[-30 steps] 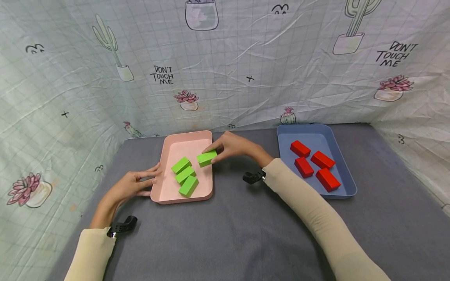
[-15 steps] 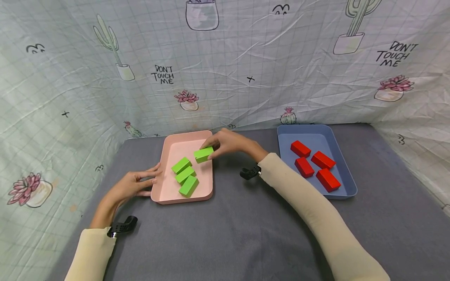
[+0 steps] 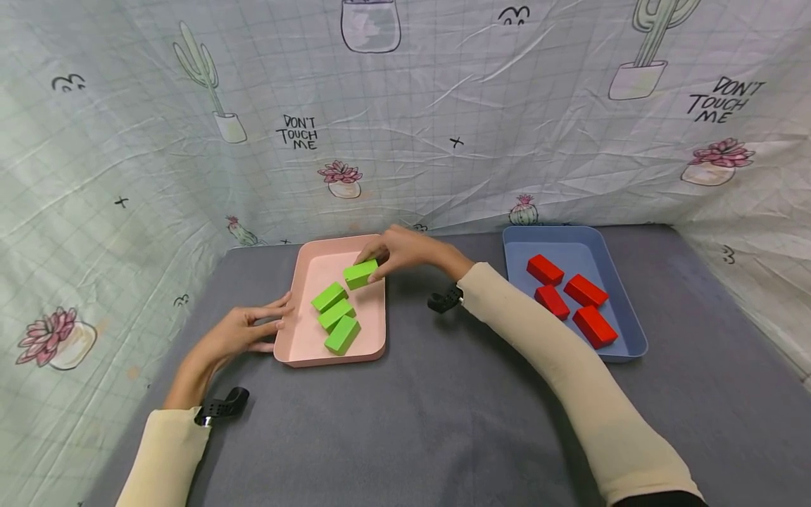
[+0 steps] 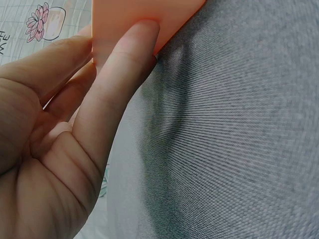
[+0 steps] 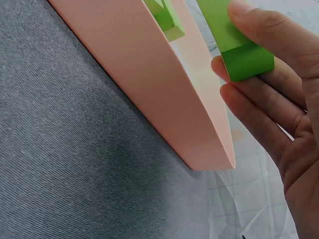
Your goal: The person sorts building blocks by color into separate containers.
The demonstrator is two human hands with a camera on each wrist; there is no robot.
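In the head view, my right hand (image 3: 412, 250) pinches a green block (image 3: 361, 274) over the far right part of the pink tray (image 3: 332, 360). The right wrist view shows that green block (image 5: 234, 40) between thumb and fingers, above the tray's rim. Several other green blocks (image 3: 336, 315) lie in a slanting row inside the tray. My left hand (image 3: 237, 331) grips the tray's left wall. In the left wrist view its thumb (image 4: 134, 45) lies flat on the outer side of the pink wall (image 4: 119, 15), and the fingers reach over the rim, their tips hidden.
A blue tray (image 3: 624, 296) holding several red blocks (image 3: 586, 290) stands to the right. Both trays sit on a grey cloth (image 3: 393, 422), close to a patterned curtain (image 3: 431, 176) at the back. Black straps (image 3: 223, 406) with cameras circle both wrists.
My right hand has carried the green block left and slightly away, farther in over the pink tray. The left hand stays on the tray wall. The head view has shifted slightly.
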